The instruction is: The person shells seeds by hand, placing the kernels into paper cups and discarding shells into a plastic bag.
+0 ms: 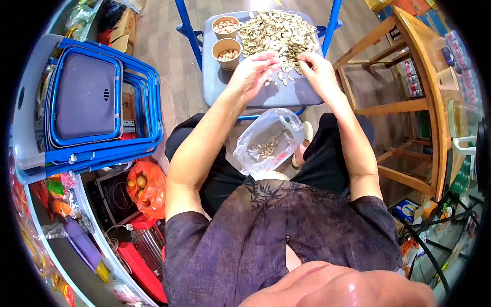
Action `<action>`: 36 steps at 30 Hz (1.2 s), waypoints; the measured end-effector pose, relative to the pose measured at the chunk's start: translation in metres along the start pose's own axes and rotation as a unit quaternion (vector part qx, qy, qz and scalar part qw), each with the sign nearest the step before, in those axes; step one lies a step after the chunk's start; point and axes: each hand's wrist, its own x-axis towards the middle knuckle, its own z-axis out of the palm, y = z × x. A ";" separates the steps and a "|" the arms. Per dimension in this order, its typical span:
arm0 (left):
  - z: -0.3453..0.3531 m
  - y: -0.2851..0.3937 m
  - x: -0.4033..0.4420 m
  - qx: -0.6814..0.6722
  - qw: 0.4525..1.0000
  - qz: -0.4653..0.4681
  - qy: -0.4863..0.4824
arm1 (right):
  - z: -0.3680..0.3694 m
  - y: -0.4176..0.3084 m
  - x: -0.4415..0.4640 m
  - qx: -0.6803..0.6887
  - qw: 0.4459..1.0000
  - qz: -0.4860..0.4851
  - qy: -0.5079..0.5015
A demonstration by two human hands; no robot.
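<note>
My left hand (257,72) is over the front of a grey folding stool seat (220,88), beside a paper cup. Its fingers are bent together toward the right; what is between them is too small to make out. My right hand (318,75) is at the near right edge of a heap of pale peanuts in shells (279,31), thumb and fingers pinched, with the contents hidden. A paper cup (228,65) of reddish kernels is left of my left hand, and a second similar cup (225,36) is behind it. Several loose pieces (280,79) lie between my hands.
A clear plastic bag (268,143) with pieces of shell is open between my knees. Folded blue-framed stools (87,94) lean at the left, above a red bag (153,192) of round yellowish produce. At the right stands a wooden frame (434,117).
</note>
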 end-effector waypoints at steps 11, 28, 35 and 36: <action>-0.018 0.064 -0.010 0.692 0.613 0.369 0.094 | 0.014 0.009 -0.012 -0.145 0.972 0.021 -0.182; 0.003 -0.007 -0.012 0.439 0.873 0.211 -0.021 | 0.025 -0.007 -0.007 0.069 0.996 -0.005 -0.050; 0.004 -0.016 -0.006 0.295 0.935 0.195 -0.027 | 0.029 -0.012 -0.005 0.186 0.982 -0.016 0.002; 0.005 -0.014 -0.005 0.282 0.938 0.200 -0.022 | 0.030 -0.012 -0.005 0.199 0.980 -0.007 -0.005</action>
